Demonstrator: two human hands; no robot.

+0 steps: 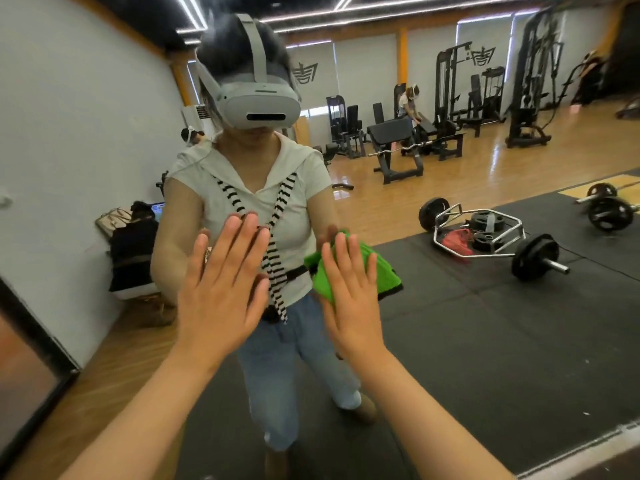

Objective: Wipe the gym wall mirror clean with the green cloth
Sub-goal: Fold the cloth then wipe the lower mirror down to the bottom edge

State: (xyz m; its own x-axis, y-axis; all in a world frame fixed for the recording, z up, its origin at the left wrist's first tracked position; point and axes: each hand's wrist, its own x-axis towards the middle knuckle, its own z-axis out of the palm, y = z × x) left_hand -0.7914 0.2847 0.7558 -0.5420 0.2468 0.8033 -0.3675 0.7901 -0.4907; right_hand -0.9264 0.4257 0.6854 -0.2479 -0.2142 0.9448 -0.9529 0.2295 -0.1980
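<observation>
Head view, left hand [221, 289] flat on mirror [485, 341], right hand [349, 299] pressing green cloth [386, 271]

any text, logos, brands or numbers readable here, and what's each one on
No words or numbers can be read in this view.
the blind emblems: stylised dark marks, reflected, with no legible letters.
the weight plates: any markings are too small to read.
the screen at the left: blurred.
the headset: no brand shows.
</observation>
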